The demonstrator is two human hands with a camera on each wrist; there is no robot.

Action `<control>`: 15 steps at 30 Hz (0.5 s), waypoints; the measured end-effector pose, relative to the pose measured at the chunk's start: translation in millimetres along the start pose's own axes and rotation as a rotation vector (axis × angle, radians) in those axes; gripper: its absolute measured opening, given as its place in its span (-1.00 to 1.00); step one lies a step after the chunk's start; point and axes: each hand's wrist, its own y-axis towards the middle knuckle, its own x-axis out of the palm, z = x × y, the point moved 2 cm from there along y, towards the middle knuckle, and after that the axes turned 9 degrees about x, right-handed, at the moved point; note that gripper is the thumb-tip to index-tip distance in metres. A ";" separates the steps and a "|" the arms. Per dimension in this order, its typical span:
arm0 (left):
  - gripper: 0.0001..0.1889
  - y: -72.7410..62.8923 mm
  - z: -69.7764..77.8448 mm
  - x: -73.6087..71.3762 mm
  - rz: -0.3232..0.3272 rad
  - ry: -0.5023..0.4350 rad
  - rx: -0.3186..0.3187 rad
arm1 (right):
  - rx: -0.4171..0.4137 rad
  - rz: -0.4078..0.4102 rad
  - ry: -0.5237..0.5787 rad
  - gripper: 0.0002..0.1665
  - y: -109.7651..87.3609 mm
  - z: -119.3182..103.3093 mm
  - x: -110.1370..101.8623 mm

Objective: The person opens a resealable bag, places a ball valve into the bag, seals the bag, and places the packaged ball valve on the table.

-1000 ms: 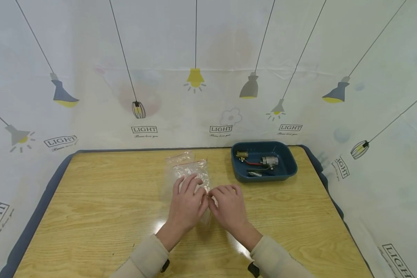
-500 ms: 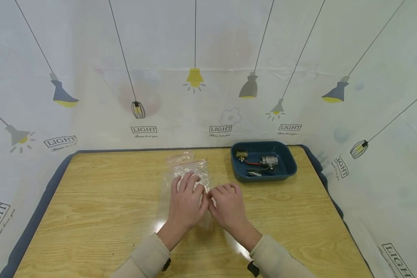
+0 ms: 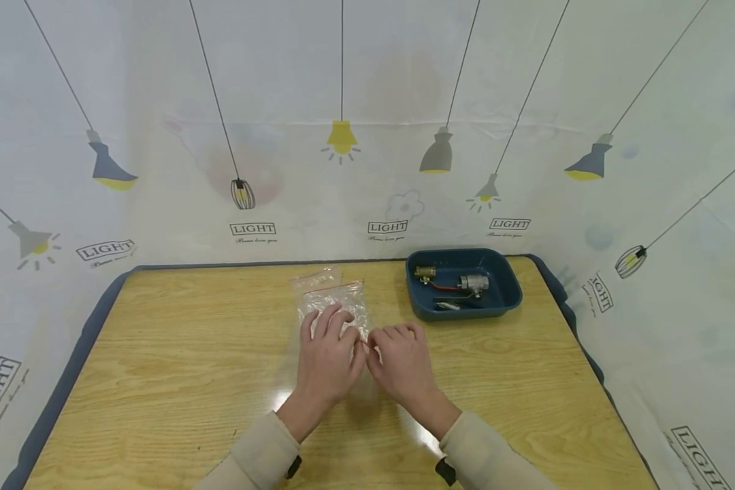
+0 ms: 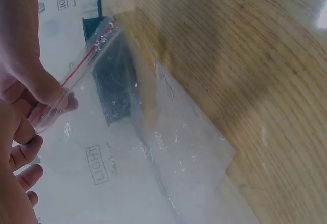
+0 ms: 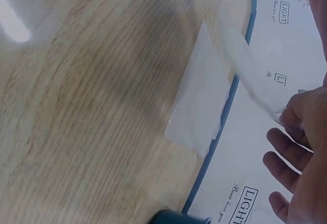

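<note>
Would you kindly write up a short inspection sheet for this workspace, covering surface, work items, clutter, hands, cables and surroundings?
Surface: wood-grain table, with glare spots and a few small dark marks.
Work items: red-striped clear bag, held off the table; contents, if any, not clear.
Clutter: overlapping clear bags beyond the hands; blue tray at the far right, holding metal fittings.
Hands: left hand and right hand both pinch the red-striped clear bag.
Cables: nothing seen; the lamp cords are only printed.
Surroundings: pale backdrop printed with lamps and "LIGHT".
</note>
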 end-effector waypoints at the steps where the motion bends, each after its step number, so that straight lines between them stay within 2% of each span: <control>1: -0.80 0.3 -0.3 -0.1 0.007 -0.008 -0.003 | 0.002 -0.001 0.000 -0.89 -0.1 0.7 0.6; 9: -0.85 2.2 -3.6 -2.9 0.054 -0.030 -0.013 | 0.038 -0.023 -0.005 -0.88 -0.4 5.5 3.6; 15: -0.83 3.8 -4.7 -5.3 0.036 -0.038 -0.034 | 0.053 -0.028 -0.003 -0.85 -0.2 8.4 6.7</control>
